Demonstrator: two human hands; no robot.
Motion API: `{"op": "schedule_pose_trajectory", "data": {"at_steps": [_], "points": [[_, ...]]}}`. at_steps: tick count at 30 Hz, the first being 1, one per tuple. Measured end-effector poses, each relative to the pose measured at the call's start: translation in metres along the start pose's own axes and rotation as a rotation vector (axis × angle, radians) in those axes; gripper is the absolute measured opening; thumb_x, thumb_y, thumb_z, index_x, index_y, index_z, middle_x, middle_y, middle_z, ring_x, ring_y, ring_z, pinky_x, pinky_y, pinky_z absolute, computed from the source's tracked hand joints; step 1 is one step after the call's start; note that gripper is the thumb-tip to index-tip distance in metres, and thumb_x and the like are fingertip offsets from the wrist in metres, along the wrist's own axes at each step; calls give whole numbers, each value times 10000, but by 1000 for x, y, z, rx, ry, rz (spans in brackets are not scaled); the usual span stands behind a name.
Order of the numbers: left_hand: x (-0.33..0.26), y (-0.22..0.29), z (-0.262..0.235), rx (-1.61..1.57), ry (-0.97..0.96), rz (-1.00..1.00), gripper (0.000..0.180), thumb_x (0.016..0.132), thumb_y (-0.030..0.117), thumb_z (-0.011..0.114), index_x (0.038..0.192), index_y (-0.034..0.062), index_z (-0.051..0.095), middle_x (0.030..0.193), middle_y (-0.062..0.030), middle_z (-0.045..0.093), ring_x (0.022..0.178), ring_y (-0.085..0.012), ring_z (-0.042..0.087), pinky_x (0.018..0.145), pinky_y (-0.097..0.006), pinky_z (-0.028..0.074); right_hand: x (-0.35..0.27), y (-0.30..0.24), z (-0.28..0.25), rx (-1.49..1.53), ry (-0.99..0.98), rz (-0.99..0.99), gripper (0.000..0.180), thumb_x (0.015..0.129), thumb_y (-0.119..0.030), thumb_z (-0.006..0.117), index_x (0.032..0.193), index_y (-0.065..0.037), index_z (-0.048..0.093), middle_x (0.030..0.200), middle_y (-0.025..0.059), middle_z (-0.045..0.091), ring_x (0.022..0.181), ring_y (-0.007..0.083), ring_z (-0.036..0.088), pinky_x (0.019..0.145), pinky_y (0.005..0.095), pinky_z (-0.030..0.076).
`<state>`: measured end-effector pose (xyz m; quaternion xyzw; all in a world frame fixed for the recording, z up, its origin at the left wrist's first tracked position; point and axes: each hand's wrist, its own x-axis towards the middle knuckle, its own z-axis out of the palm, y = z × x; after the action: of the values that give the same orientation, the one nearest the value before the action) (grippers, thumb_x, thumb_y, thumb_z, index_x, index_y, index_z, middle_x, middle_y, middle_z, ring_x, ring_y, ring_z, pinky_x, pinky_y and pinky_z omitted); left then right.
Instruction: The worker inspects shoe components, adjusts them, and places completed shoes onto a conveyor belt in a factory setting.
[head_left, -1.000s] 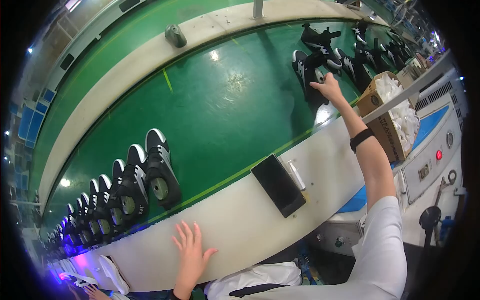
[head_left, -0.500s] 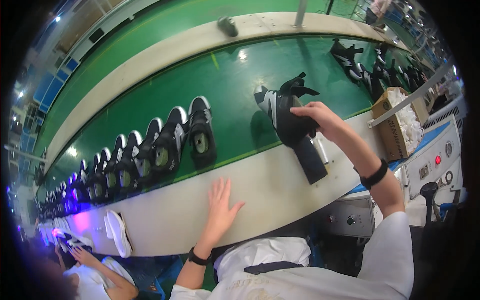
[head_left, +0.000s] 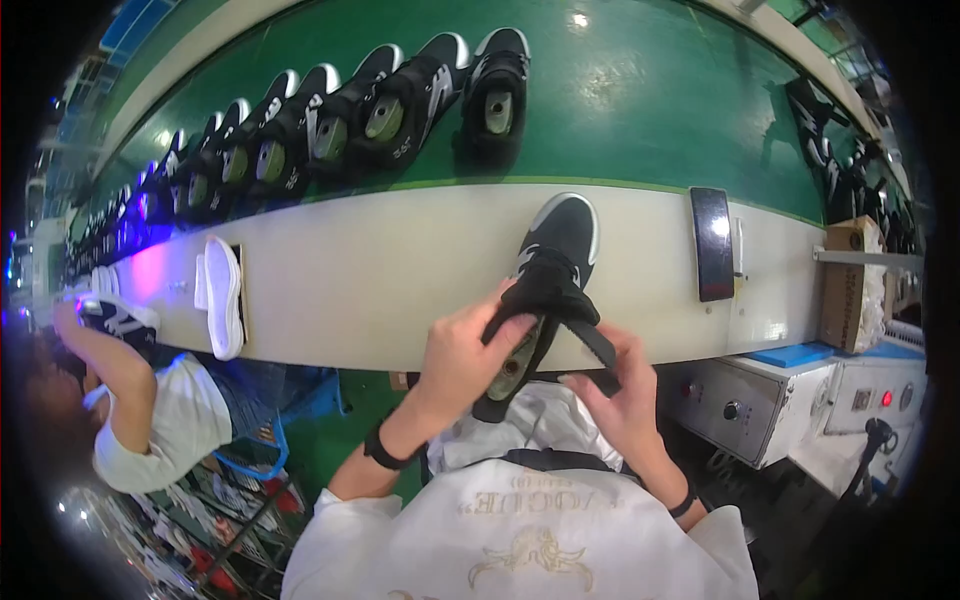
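A black shoe [head_left: 565, 232] with a white toe edge is held in front of my body, its toe pointing away over the pale worktop [head_left: 400, 250]. My left hand [head_left: 465, 350] grips its left side, thumb at the ankle opening. A greenish form shows inside the shoe. My right hand [head_left: 622, 390] is closed, with thumb and fingers pinching a black strap [head_left: 590, 343] at the shoe's right side. Some of my fingertips are hidden behind the strap and the shoe.
A row of similar shoes [head_left: 495, 100] runs left along the green belt [head_left: 620, 110]. A phone [head_left: 712, 245] and white soles [head_left: 222, 295] lie on the worktop. At right are a carton [head_left: 850, 285] and a control box [head_left: 735, 405]. A co-worker [head_left: 165, 420] sits at left.
The shoe has come from above the belt's near edge at the right to in front of my body. My left hand has left the worktop and grips it. My right hand now pinches its strap.
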<state>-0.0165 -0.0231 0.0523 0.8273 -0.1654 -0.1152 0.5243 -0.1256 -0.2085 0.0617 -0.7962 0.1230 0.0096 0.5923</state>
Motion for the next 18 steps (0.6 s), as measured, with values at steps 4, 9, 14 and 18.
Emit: {"op": "schedule_pose_trajectory", "data": {"at_steps": [4,9,14,18], "points": [[15,-10,-8,-69,11,-28,228,909,167,657,1049,-10,690,825,-186,695,723,-269,700,656,-328,531,58,-12,11,-186,39,-458,696,750,-39,794,1349,27,447,1396,222,483,1305,345,496,1064,400,425],[27,-34,-1,-307,76,-263,319,987,235,561,869,-42,666,570,26,425,578,-32,356,482,-271,292,64,2,8,-121,-87,-403,570,755,50,688,1301,12,526,1261,192,543,1128,362,555,1050,428,410],[15,-28,-8,-315,-92,-298,282,997,224,562,1023,-36,667,665,23,541,627,-36,470,538,-250,388,74,-3,5,-237,-82,-524,540,761,1,706,1274,4,538,1262,186,535,1147,370,526,999,441,429],[2,4,-11,-294,-395,-233,700,847,203,720,1434,26,383,1277,-152,554,1225,-271,529,1023,-384,417,93,0,12,-42,-128,-534,442,752,11,697,1182,3,596,1219,176,579,1093,352,577,934,425,477]]}}
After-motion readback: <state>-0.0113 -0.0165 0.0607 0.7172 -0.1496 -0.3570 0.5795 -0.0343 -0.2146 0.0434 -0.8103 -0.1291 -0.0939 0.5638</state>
